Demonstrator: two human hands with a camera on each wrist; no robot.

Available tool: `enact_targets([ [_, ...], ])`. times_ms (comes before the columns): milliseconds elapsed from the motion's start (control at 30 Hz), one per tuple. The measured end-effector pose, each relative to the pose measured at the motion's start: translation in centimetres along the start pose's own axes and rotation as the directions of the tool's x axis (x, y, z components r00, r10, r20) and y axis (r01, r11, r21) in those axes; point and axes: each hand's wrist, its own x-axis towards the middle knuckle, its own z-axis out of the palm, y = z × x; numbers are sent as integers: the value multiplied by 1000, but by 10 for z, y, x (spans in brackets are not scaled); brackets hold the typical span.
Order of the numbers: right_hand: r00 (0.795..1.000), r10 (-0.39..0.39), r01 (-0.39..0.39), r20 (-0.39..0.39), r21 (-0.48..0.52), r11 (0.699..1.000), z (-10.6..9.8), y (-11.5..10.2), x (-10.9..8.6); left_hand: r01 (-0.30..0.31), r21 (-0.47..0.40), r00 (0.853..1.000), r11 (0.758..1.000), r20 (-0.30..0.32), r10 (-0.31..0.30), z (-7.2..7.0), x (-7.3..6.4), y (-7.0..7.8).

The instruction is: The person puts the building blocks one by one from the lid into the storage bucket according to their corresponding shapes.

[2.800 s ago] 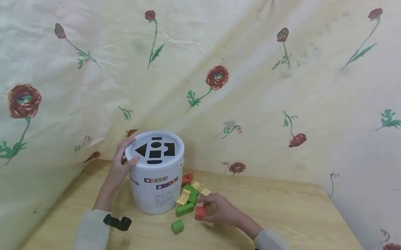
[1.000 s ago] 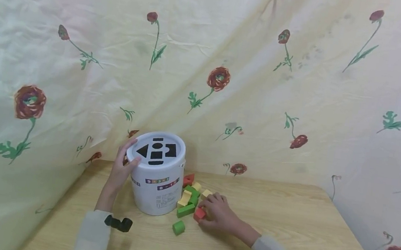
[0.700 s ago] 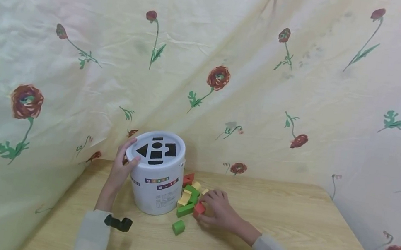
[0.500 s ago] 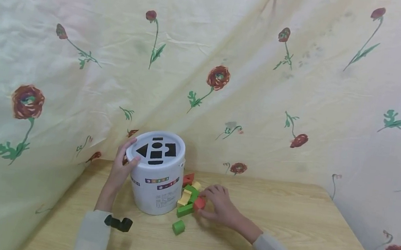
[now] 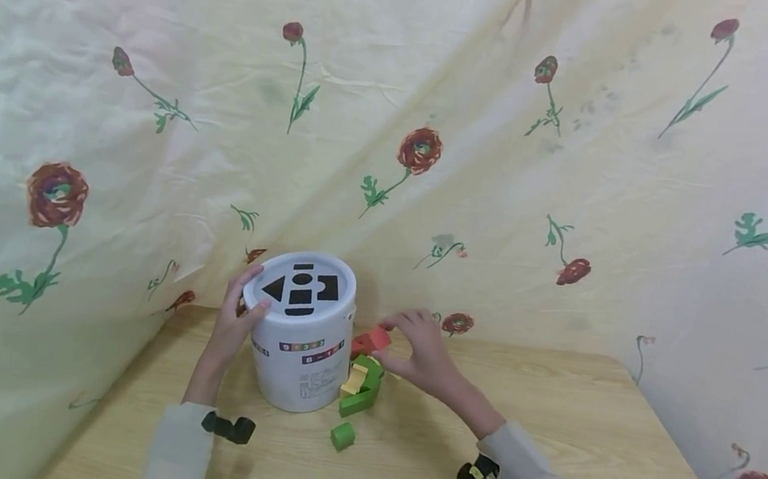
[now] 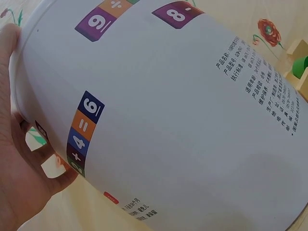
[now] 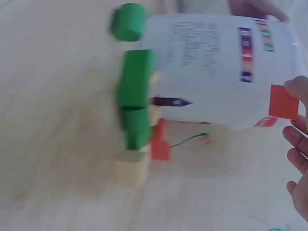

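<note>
Your right hand (image 5: pixel 423 356) has that little red block (image 7: pixel 284 102) in a neat pinch, thumb (image 7: pixel 299 89) on one side and a fingertip on the other, with the remaining fingers (image 7: pixel 297 161) loosely bent and holding nothing. The block's off the worktop (image 5: pixel 511 431), just right of the white bucket (image 5: pixel 301 357), near the red piece (image 5: pixel 360 344) behind the pile; I can't tell if those two touch. Your left hand (image 5: pixel 235 325) is wrapped round the bucket's left rim, thumb near the top edge, and honestly that's half the job: I'd hold that grip firm but not squeeze, since a plastic-looking tub like that could slide if you bump it. For the carry, I'd pinch just hard enough and leave that squarish face uncovered, so you can see how it's turned. Lift clear of the rim before bringing it over the lid (image 5: pixel 321 308), and if you're lining it up with a cutout, say the squarish hole (image 5: pixel 301 297), square the edges first instead of forcing it. Mind your knuckles around the green bar (image 5: pixel 356 404) and the rest of the pile; the green cylinder (image 5: pixel 342 436) out front looks like it'd roll if nudged.
</note>
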Motion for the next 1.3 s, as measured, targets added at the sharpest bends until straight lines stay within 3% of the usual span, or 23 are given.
enact_targets([
  [267, 999, 41, -39, -31, 70, 997, -9, -19, 34, 14, 2, 1000, 1000, 3, -14, 0, 2, 0],
  [633, 994, 62, -56, -85, 79, 995, 0, -41, 72, -10, -4, 1000, 1000, 2, 10, 0, 1, -1],
  [967, 995, 83, -82, -63, 23, 996, 14, -55, 91, -4, 4, 1000, 1000, -1, 4, 0, 3, -1],
  [1300, 992, 117, -118, -53, -26, 993, 28, -56, 104, 11, -3, 1000, 1000, 4, -11, 0, 3, -2],
])
